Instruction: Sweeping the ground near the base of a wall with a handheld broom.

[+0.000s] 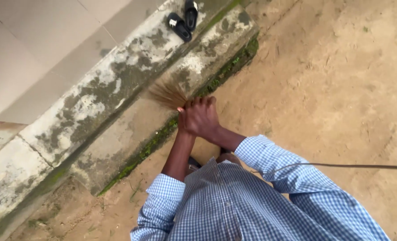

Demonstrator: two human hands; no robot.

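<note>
Both hands close together around the bound end of a straw broom point(167, 93), one over the other in front of the person's chest. The right hand point(202, 118) lies on top, its fingers curled tight over the bundle, so its grip is pressed shut on the broom. The left hand point(182, 117) sits mostly hidden beneath and behind it; only a thumb edge and the forearm show, yet it too appears wrapped about the same bundle.

From the fists the broom's thin brown bristles fan out up and to the left, their tips blurred, spreading over the lower concrete step point(131, 129). That step is stained grey and black, with a strip of green moss point(151, 145) along its foot where it meets the sandy ground point(332, 89). Above it runs a second weathered step, then pale floor tiles point(33, 49). A pair of black slippers point(183, 18) lies on the upper step, well apart from the hands. Blue checked shirt sleeves point(269, 163) are rolled to the elbows, and a thin dark cord point(341, 166) crosses the right sleeve.
</note>
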